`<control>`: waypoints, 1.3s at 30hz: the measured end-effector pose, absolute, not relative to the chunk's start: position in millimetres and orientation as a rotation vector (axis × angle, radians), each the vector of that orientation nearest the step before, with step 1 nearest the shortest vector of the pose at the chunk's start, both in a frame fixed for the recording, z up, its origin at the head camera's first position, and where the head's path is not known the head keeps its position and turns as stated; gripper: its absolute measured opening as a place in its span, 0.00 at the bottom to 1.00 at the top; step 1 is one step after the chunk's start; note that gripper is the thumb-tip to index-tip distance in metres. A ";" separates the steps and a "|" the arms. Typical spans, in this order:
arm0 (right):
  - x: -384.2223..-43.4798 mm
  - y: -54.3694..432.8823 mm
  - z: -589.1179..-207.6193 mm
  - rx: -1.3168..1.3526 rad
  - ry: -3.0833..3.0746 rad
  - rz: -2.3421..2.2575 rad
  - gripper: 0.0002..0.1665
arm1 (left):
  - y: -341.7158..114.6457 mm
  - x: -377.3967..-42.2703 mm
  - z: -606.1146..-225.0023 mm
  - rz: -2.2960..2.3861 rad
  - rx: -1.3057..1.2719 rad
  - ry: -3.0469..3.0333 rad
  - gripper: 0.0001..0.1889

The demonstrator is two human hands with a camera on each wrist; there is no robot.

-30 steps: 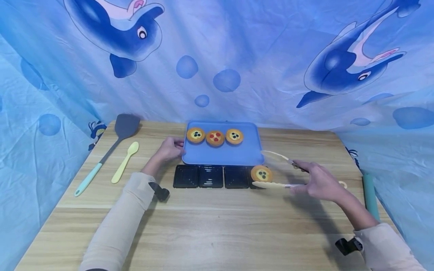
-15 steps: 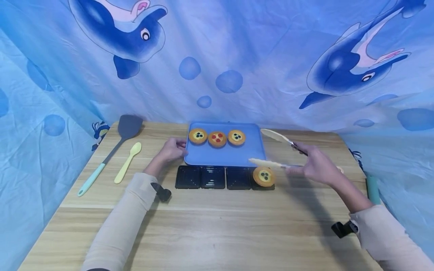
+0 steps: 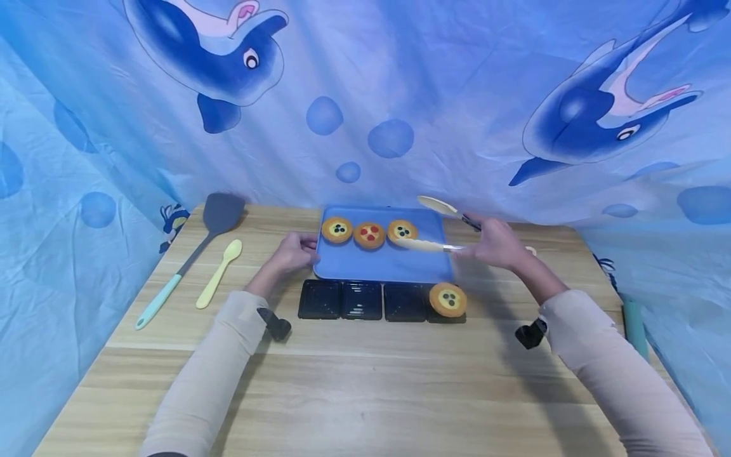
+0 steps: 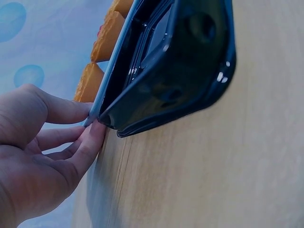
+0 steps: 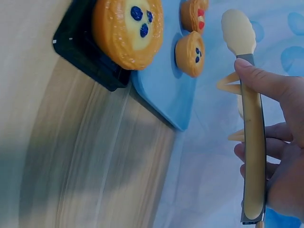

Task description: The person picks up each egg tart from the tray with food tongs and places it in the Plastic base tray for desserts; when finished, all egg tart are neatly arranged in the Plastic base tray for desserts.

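My left hand [image 3: 294,252] pinches the left edge of the blue tray [image 3: 377,268], thumb above the rim and fingers below, as the left wrist view shows. On this tray sit three tarts in a row: a blueberry tart [image 3: 337,230], a red-topped tart [image 3: 368,235] and another blueberry tart [image 3: 402,231]. My right hand [image 3: 495,242] grips the cream-tipped tongs [image 5: 253,161], spread apart, over the tray's right part. Their lower arm overlaps the right tart in the head view. A larger-looking blueberry tart [image 3: 448,300] sits in the rightmost of several black square containers [image 3: 362,301].
A grey turner [image 3: 223,214] with a mint handle and a pale yellow spoon [image 3: 219,273] lie at the left of the wooden table [image 3: 365,381]. A teal roll-shaped object [image 3: 635,327] lies by the right edge. A blue dolphin-print curtain [image 3: 445,82] hangs behind.
My right hand has carried the spread tongs up and left, away from the tart in the rightmost black container to above the blue tray. My left hand keeps its hold.
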State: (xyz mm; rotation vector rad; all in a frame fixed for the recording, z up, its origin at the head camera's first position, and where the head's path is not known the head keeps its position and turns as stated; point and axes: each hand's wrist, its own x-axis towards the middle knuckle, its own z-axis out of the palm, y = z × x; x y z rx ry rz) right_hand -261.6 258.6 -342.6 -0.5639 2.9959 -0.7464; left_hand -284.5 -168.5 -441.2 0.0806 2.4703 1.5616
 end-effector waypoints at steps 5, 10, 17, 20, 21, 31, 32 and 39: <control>-275.2 248.9 -349.4 -0.513 2.969 -0.758 0.62 | -168.5 -283.6 -441.5 1.548 0.092 2.483 0.29; -283.6 242.4 -356.5 -0.482 2.937 -0.751 0.61 | -168.3 -283.1 -440.6 1.562 0.080 2.476 0.28; -287.9 237.6 -366.8 -0.467 2.929 -0.724 0.58 | -169.2 -283.4 -440.8 1.576 0.051 2.456 0.29; -289.6 235.8 -372.4 -0.462 2.943 -0.705 0.56 | -169.9 -283.2 -440.7 1.563 0.071 2.477 0.28; -290.2 235.4 -374.3 -0.457 2.946 -0.695 0.56 | -170.1 -283.1 -440.6 1.563 0.081 2.480 0.28; -290.8 232.6 -387.4 -0.427 2.962 -0.707 0.50 | -170.6 -283.6 -441.8 1.554 0.133 2.506 0.27; -290.5 232.7 -387.7 -0.426 2.965 -0.707 0.49 | -170.9 -283.4 -441.9 1.550 0.137 2.509 0.27; -290.6 234.8 -390.0 -0.417 2.983 -0.717 0.46 | -171.0 -282.7 -442.6 1.558 0.130 2.500 0.28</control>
